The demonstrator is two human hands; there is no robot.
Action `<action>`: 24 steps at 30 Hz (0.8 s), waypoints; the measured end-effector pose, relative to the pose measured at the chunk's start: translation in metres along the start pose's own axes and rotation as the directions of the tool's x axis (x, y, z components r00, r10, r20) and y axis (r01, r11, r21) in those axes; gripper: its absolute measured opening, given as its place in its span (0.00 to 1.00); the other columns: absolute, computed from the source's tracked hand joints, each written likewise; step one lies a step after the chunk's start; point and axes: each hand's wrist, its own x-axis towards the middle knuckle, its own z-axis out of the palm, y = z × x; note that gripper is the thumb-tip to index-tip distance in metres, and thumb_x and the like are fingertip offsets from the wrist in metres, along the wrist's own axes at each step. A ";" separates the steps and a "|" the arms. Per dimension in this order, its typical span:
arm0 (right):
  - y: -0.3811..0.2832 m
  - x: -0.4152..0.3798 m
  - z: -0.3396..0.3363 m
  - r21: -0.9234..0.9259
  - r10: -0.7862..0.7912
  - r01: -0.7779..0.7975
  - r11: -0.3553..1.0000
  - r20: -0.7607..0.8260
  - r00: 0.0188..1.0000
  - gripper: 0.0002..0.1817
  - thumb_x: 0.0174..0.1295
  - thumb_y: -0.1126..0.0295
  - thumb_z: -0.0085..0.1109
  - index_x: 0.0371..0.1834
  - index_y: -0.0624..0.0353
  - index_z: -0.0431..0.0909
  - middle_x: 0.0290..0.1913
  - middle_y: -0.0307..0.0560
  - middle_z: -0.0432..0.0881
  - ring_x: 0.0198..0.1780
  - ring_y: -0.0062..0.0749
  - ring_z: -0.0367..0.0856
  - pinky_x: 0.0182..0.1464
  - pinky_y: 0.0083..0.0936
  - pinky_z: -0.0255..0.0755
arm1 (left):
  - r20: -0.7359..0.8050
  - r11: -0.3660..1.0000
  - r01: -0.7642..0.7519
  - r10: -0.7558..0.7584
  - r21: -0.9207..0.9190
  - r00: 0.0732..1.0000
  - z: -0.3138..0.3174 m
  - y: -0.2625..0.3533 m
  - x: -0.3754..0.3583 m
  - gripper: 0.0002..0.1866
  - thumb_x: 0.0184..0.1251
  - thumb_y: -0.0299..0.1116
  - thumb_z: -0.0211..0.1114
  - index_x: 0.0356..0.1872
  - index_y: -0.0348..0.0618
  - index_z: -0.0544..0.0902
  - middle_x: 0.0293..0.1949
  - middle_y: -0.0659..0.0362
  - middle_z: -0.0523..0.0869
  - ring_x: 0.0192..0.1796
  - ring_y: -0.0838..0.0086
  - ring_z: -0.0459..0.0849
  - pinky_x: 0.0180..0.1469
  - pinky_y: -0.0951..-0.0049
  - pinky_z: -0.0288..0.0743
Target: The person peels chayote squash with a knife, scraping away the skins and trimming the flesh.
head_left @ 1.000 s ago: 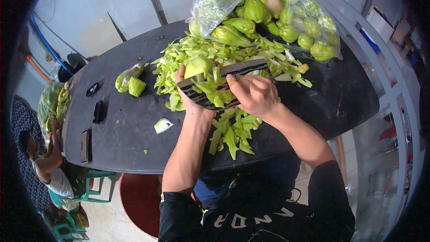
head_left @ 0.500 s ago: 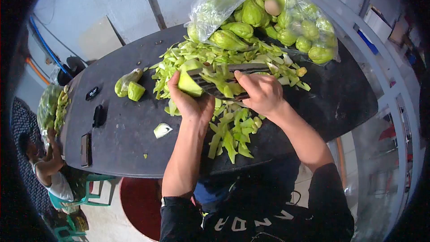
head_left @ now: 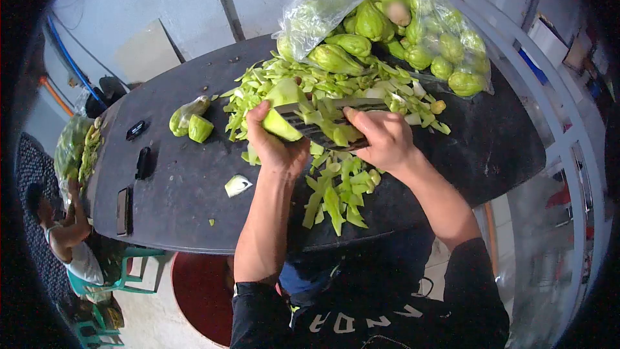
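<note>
My left hand [head_left: 278,147] is wrapped round a pale green chayote [head_left: 282,126], its thumb on the near left side. My right hand [head_left: 385,139] grips a broad-bladed knife [head_left: 316,134], whose handle is hidden in the fist. The dark, streaked blade points left and meets the right side of the chayote. Green cut strips [head_left: 340,132] lie over the blade. Beneath and behind both hands spreads a heap of chayote peelings [head_left: 261,81], and a smaller pile of strips [head_left: 336,200] sits closer to my body.
A clear plastic bag [head_left: 307,16] of whole chayotes stands at the table's back. Left on the dark table [head_left: 174,200] are chayote pieces [head_left: 200,129], a white-green chunk [head_left: 237,185] and a phone-like object [head_left: 124,212]. Another person [head_left: 71,232] sits at far left. A red tub [head_left: 200,297] stands below.
The view has shifted slightly, so the table and bag appear a little further right. Both hands keep their holds on chayote and knife, and the strips on the blade lie a little differently.
</note>
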 end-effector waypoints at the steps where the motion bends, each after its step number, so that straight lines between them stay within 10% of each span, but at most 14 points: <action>1: -0.003 0.001 -0.001 0.001 0.012 -0.012 1.000 0.002 1.000 0.28 0.36 0.74 0.74 0.47 0.62 0.80 0.34 0.49 0.86 0.33 0.44 0.86 0.34 0.33 0.80 | 0.067 1.000 0.012 -0.014 0.020 0.998 -0.002 0.001 0.001 0.34 0.60 0.51 0.54 0.60 0.32 0.76 0.51 0.50 0.83 0.52 0.61 0.82 0.59 0.61 0.74; 10: 0.016 -0.002 0.006 0.042 0.200 -0.198 0.979 -0.037 0.979 0.19 0.48 0.73 0.67 0.45 0.57 0.76 0.31 0.52 0.85 0.32 0.52 0.85 0.31 0.42 0.79 | 0.124 0.983 0.050 -0.072 0.177 0.990 -0.002 -0.002 -0.006 0.36 0.53 0.54 0.55 0.57 0.37 0.75 0.45 0.47 0.83 0.40 0.54 0.85 0.38 0.55 0.79; 15: 0.018 -0.003 0.004 0.045 0.392 -0.399 0.916 0.119 0.912 0.16 0.52 0.77 0.61 0.47 0.63 0.77 0.30 0.55 0.84 0.32 0.49 0.86 0.34 0.36 0.79 | 0.251 0.991 0.109 -0.126 0.078 0.960 -0.004 -0.001 -0.001 0.34 0.60 0.56 0.54 0.59 0.37 0.73 0.46 0.48 0.83 0.45 0.55 0.83 0.44 0.55 0.79; 17: 0.012 -0.001 0.004 0.018 0.327 -0.328 0.944 0.049 0.944 0.17 0.50 0.77 0.62 0.46 0.62 0.78 0.29 0.54 0.84 0.31 0.49 0.85 0.34 0.36 0.79 | 0.011 0.979 0.074 -0.073 -0.191 0.997 0.003 -0.001 0.002 0.32 0.66 0.55 0.53 0.60 0.39 0.73 0.50 0.51 0.82 0.53 0.58 0.80 0.55 0.52 0.75; 18: 0.011 -0.001 0.006 0.026 0.324 -0.325 0.945 0.052 0.945 0.17 0.50 0.77 0.62 0.46 0.62 0.78 0.29 0.54 0.84 0.31 0.49 0.85 0.34 0.36 0.79 | 0.135 0.950 0.123 -0.087 -0.288 0.987 -0.005 0.003 0.005 0.30 0.69 0.55 0.53 0.60 0.40 0.75 0.54 0.54 0.82 0.59 0.60 0.77 0.63 0.50 0.70; 24: -0.001 -0.003 0.013 -0.081 -0.101 0.099 0.992 -0.025 0.995 0.25 0.39 0.73 0.70 0.46 0.64 0.78 0.25 0.45 0.81 0.27 0.37 0.84 0.27 0.32 0.76 | -0.111 0.988 0.041 -0.058 -0.152 0.992 -0.008 0.003 0.004 0.30 0.70 0.57 0.52 0.58 0.40 0.78 0.53 0.50 0.83 0.53 0.59 0.82 0.61 0.56 0.74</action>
